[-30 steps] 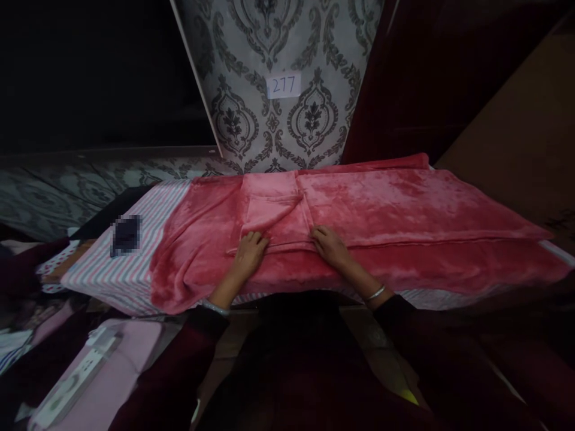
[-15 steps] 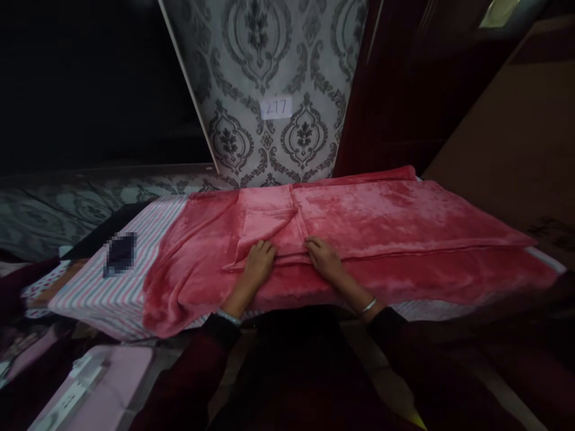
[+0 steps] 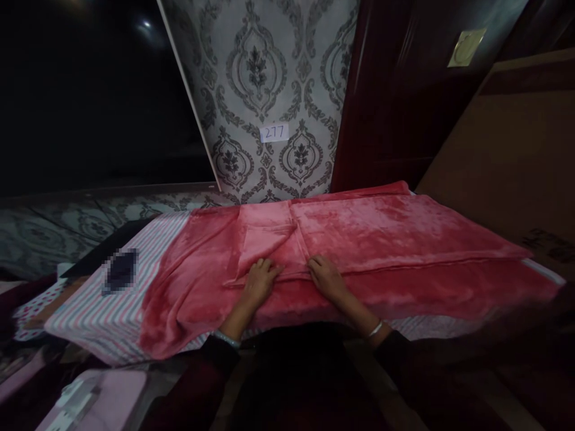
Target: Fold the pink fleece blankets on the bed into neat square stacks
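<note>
A plush red-pink blanket (image 3: 368, 233) lies spread over the table, with a folded flap on its upper layer left of the middle. My left hand (image 3: 262, 280) has its fingers curled on the near edge of that folded part. Just to its right, my right hand (image 3: 325, 276) grips the same layer near a crease, its fingertips pressed into the cloth. A short stretch of the folded edge runs between both hands. The thumbs are partly hidden.
A striped cloth (image 3: 99, 317) covers the table's left end, with a blurred dark item (image 3: 120, 271) on it. Behind stand a large black screen (image 3: 90, 102) and a patterned wall with a paper marked 277 (image 3: 274, 133). A cardboard box (image 3: 512, 161) is at the right.
The view has tilted up, so everything sits lower in the picture. Both hands stay at the same folded edge, and the blanket looks nearly unchanged.
</note>
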A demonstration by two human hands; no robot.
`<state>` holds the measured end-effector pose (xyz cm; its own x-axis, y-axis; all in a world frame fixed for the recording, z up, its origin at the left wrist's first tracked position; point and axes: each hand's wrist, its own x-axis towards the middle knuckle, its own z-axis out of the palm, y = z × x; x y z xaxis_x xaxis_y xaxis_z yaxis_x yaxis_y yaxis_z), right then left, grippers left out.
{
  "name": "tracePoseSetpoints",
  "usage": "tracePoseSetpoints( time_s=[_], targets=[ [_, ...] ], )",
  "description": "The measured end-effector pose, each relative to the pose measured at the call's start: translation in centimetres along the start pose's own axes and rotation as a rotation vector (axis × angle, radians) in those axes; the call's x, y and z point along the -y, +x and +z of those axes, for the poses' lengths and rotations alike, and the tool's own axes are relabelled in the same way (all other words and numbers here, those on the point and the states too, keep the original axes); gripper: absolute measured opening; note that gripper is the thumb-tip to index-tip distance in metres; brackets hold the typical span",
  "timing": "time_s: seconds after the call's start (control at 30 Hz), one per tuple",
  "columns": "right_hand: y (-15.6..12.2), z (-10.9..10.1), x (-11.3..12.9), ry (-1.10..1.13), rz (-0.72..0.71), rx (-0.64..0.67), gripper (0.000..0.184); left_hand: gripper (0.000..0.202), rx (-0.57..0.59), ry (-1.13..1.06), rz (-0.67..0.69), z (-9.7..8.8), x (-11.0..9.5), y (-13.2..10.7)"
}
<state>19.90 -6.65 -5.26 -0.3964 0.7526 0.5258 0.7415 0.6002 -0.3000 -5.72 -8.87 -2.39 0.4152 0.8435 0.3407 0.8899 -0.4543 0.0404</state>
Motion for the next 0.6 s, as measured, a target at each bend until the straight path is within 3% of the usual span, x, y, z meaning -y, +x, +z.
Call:
tracePoseSetpoints(
  time_s=[0.13, 0.23, 0.4, 0.53, 0.6],
  targets=[
    [0.6, -1.3, 0.9, 0.035, 0.005, -0.029, 0.028, 0.055, 0.041, -0.013, 0.003, -0.6, -1.1, -0.2],
    [1.2, -1.5, 2.3, 0.024, -0.011, -0.043, 0.048, 0.064, 0.085, -0.068, 0.037, -0.6, -2.2, -0.6],
    [-0.2, 0.5, 3.8, -0.064, -0.039, 0.138, 0.061, 0.06, 0.069, -0.101, -0.005, 0.0, -3.5, -2.1],
    [-1.9, 1.4, 3.4, -0.094, -0.037, 0.159, 0.062, 0.04, -0.057, -0.216, 0.026, -1.4, -1.8, -1.7],
    [-2.1, 1.3, 3.3, -0.093, -0.041, 0.155, 0.062, 0.034, -0.18, -0.261, -0.071, -2.9, 0.4, -0.1]
  ],
)
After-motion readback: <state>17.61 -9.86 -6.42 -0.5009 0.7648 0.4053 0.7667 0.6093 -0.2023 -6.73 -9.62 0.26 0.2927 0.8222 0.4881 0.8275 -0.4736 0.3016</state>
